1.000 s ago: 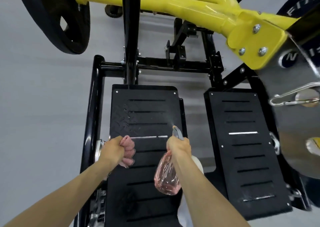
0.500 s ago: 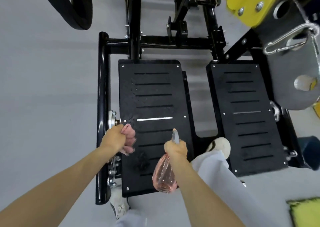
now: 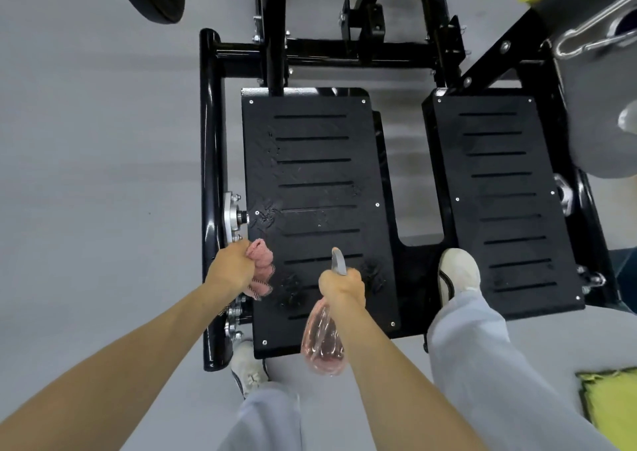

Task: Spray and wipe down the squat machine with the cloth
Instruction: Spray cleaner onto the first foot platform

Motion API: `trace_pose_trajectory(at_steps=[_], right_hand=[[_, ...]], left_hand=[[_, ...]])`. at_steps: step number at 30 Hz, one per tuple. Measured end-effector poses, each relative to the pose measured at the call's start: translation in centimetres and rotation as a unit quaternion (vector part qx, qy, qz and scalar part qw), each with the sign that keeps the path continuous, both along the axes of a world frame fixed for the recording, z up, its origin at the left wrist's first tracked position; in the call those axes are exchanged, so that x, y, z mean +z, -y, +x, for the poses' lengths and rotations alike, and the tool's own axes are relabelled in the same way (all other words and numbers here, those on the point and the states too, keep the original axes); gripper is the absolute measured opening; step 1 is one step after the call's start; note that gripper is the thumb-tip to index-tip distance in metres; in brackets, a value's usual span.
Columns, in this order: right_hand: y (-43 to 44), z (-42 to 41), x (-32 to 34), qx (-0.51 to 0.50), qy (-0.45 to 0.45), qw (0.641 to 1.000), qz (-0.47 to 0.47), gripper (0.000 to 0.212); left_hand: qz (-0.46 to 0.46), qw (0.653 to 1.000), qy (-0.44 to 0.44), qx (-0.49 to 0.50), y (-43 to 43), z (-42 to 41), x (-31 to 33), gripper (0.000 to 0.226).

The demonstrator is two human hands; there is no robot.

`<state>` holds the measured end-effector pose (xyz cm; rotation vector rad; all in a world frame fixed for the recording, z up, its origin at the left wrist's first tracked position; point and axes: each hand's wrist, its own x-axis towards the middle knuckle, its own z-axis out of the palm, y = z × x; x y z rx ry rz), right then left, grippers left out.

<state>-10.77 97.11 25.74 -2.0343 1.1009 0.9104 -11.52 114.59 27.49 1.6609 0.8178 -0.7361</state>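
With open floor point(image 3: 86, 174) at nine o'clock, our left grip point(image 3: 234, 271) clenches the bunched cloth point(image 3: 262, 267) at the left edge of the plate point(image 3: 317, 174), and our right grip point(image 3: 343, 287) wraps the bottle point(image 3: 324, 343), nozzle toward twelve.

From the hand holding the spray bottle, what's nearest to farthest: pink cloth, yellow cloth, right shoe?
From the right hand gripping the spray bottle:
1. Pink cloth, just left, in the left hand.
2. Right shoe, to the right.
3. Yellow cloth, far right, bottom corner.
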Motion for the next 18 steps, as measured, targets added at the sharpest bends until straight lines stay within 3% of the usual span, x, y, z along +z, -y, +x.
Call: trace_pose_trajectory(at_steps=[3, 6, 10, 15, 18], right_hand=[[0.1, -1.9, -0.7, -0.021, -0.03, 0.999, 0.024, 0.018], [0.3, -4.8, -1.4, -0.018, -0.038, 0.999, 0.032, 0.011], [1.6, -8.0, -2.3, -0.001, -0.019, 1.0, -0.005, 0.009], [3.0, -10.2, -3.1, -0.003, -0.067, 0.998, 0.014, 0.011], [3.6, -10.4, -3.5, -0.002, -0.07, 0.997, 0.04, 0.012]], left_hand=[[-0.02, 0.999, -0.018, 0.029, 0.4, -0.1, -0.2, 0.028], [-0.074, 0.993, -0.049, 0.084, 1.0, -0.1, -0.9, 0.034], [-0.1, 0.99, -0.073, 0.066, 2.2, -0.6, -1.4, 0.027], [-0.01, 0.998, -0.053, -0.035, 3.9, -0.9, -1.4, 0.022], [0.025, 0.998, -0.053, -0.018, 5.6, -1.5, -1.4, 0.028]])
